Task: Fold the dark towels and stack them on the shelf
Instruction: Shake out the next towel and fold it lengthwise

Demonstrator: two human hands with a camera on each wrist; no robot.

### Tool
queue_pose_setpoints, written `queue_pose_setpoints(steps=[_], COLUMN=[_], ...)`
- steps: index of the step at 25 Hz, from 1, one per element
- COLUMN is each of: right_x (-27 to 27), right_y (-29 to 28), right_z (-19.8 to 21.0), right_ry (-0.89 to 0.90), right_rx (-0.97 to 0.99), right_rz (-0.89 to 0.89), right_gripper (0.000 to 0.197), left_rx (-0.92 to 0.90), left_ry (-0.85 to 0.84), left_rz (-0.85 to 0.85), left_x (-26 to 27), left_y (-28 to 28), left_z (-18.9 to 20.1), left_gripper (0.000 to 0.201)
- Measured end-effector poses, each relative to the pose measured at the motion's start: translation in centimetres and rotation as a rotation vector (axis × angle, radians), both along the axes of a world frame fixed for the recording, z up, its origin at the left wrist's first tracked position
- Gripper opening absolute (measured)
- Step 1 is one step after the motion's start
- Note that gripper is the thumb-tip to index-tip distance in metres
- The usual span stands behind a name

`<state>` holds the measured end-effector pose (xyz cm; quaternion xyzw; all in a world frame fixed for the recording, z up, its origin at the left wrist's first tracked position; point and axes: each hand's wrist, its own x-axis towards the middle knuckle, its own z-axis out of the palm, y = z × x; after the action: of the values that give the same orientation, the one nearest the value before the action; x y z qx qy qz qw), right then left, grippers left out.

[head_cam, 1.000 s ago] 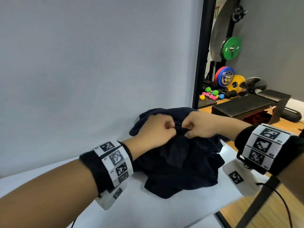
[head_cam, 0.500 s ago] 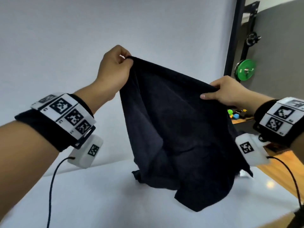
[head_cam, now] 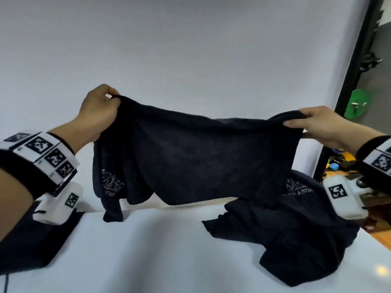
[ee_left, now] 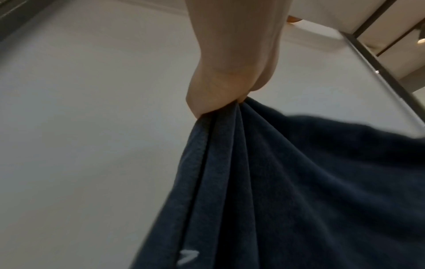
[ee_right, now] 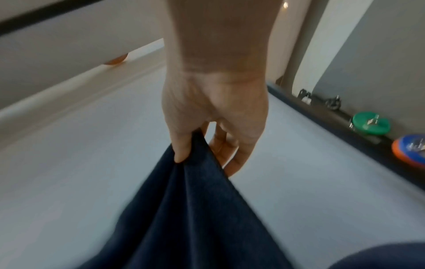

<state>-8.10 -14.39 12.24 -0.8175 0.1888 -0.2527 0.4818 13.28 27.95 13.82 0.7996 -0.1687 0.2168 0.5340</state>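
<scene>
White backdrop (head_cam: pixel 190 49) behind; green weight plate (head_cam: pixel 356 103) far right; black frame post (head_cam: pixel 357 49) upright.

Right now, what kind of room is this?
Probably a gym corner: a green weight plate hangs on a dark rack, and colourful small weights lie on the floor.

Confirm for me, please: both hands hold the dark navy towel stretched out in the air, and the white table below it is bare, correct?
Not bare. The head view shows a crumpled heap of dark towels lying on the white table. The left hand and right hand do hold the dark navy towel stretched in the air.
</scene>
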Motion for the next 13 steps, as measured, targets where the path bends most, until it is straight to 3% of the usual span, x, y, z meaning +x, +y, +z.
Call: queue_pose_setpoints(steps=[3, 5, 7, 10, 13], right_x=[2.4, 3.3, 3.9, 4.8, 5.9], right_y=[5.0, 9.2, 13.2, 18.5, 20.9], right_z=[0.8, 1.6, 1.9, 1.7, 0.3], right_ry=[-0.155, -0.087, 0.02, 0.07, 0.026], right_rx=[0.323, 0.386, 0.243, -0.114, -0.379], right_rz=[0.165, 0.233, 0.287, 0.444, 0.463], right_gripper=[0.021, 0.016, 0.008, 0.029, 0.013], left_rx=[0.047, 0.052, 0.046, 0.068, 0.172], left_ry=[-0.017, -0.033, -0.031, -0.055, -0.118], left_rz=[-0.106, -0.173, -0.256, -0.43, -0.499], left_x=[-1.6, -3.1, -4.7, -7.4, -9.2], left_y=[-0.7, -1.9, -2.9, -4.4, -5.4], left_z=[-0.6, -0.7, -0.7, -0.6, -1.5], left_gripper=[0.014, 0.012, 0.008, 0.007, 0.01])
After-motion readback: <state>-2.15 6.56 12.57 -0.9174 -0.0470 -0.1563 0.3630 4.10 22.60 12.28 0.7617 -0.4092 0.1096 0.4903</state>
